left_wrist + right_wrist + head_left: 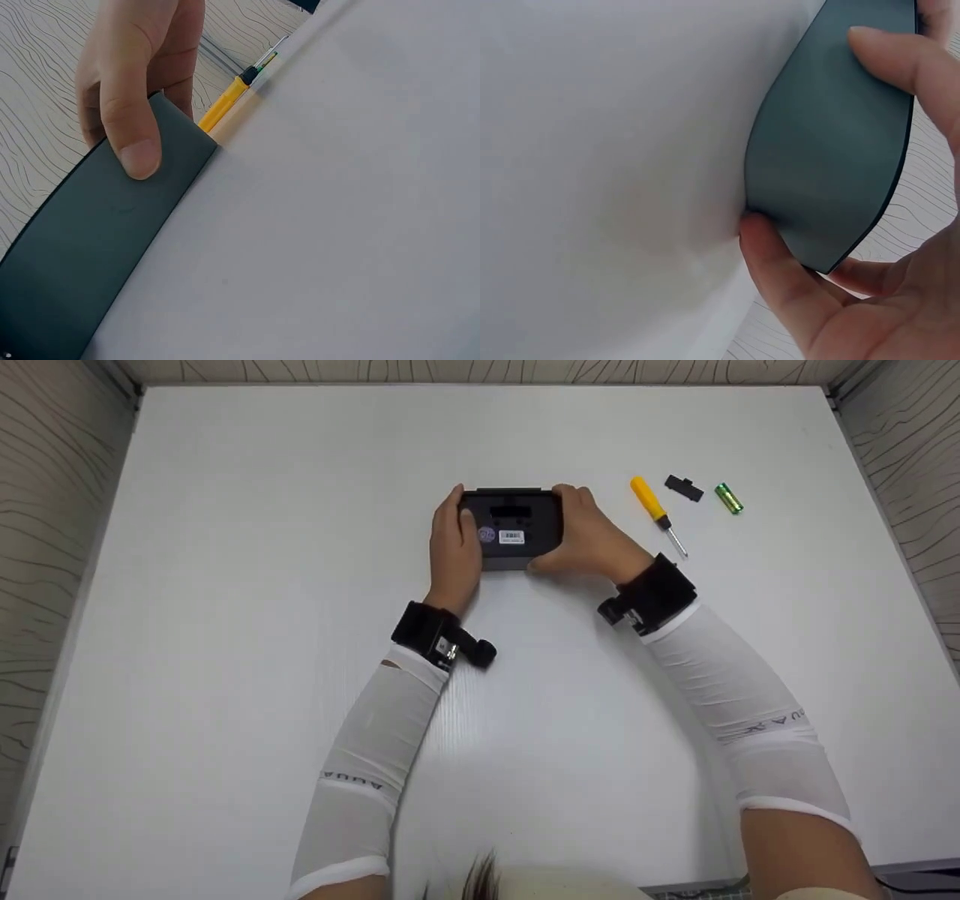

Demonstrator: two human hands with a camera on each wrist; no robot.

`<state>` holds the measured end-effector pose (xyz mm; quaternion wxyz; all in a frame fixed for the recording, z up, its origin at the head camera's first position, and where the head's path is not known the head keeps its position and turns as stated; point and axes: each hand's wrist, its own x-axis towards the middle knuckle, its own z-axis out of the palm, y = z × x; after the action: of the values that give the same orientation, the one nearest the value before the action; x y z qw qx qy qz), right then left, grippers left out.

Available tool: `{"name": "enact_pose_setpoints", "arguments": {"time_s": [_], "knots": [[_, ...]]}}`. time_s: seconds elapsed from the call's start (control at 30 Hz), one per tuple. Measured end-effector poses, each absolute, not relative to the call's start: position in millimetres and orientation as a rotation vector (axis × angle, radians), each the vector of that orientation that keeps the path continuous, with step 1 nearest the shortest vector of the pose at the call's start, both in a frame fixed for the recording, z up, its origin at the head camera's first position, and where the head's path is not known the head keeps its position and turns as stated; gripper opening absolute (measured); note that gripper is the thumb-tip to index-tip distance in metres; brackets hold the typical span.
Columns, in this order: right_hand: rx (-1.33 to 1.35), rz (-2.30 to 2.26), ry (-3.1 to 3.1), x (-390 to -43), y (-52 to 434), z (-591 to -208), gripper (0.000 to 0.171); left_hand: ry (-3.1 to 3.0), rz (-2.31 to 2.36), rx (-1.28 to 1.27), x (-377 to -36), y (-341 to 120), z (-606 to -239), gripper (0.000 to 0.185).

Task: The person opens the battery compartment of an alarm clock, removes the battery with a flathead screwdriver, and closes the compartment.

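Black device (512, 526) sits about dead center on the white tabletop (225, 585), slightly toward 12 o'clock, lying with its underside up so you can see a small white barcode label (511, 537) and a round sticker (487, 535) on it. Nearest the camera are the two forearms in white sleeves (375, 735), each with a black wrist strap (431, 631). Left hand (455, 547) grips the device's 9 o'clock end, thumb over the top face and fingers wrapped around the far edge. Right hand (585, 534) holds the 3 o'clock end the same way; the right wrist view shows its thumb under the near corner and a fingertip pressing the dark flat face. Device looks like it's resting on or just above the tabletop, can't really tell which. Further out toward 2 o'clock, well apart from the device, lies a yellow-handled screwdriver (657, 514), then a small black cover piece (683, 487) just beside it, and a green battery (728, 499) next to that.
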<state>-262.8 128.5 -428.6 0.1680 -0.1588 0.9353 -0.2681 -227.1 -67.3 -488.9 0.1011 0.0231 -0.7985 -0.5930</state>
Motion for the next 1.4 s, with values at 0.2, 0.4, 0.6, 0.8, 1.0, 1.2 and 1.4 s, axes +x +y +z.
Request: {"name": "enact_pose_setpoints", "arguments": {"time_s": [0.2, 0.4, 0.6, 0.8, 1.0, 1.2, 1.4], "knots": [[-0.444, -0.772, 2.618, -262.6, 133.9, -428.0, 0.122, -2.376, -1.736, 0.077, -226.9, -67.1, -488.1, 0.047], [-0.435, -0.74, 2.533, -264.4, 147.2, -418.2, 0.121, -2.379, -1.734, 0.076, -226.6, -65.5, -488.5, 0.047], [-0.432, -0.765, 2.499, -270.2, 166.7, -407.3, 0.104, -2.368, -1.734, 0.083, -227.7, -63.4, -489.5, 0.047], [-0.418, -0.812, 2.625, -277.3, 187.3, -392.5, 0.073, -2.374, -1.721, 0.09, -227.8, -61.4, -487.4, 0.047], [-0.315, -0.81, 2.759, -286.2, 213.3, -382.9, 0.053, -2.381, -1.71, 0.084, -227.8, -58.8, -486.1, 0.047], [-0.162, -0.769, 2.833, -299.6, 245.9, -387.3, 0.045, -2.376, -1.729, 0.071, -228.4, -55.6, -484.6, 0.047], [-0.074, -0.704, 2.886, -312.8, 268.0, -393.3, 0.045, -2.364, -1.75, 0.066, -230.4, -54.1, -484.0, 0.046]]}}
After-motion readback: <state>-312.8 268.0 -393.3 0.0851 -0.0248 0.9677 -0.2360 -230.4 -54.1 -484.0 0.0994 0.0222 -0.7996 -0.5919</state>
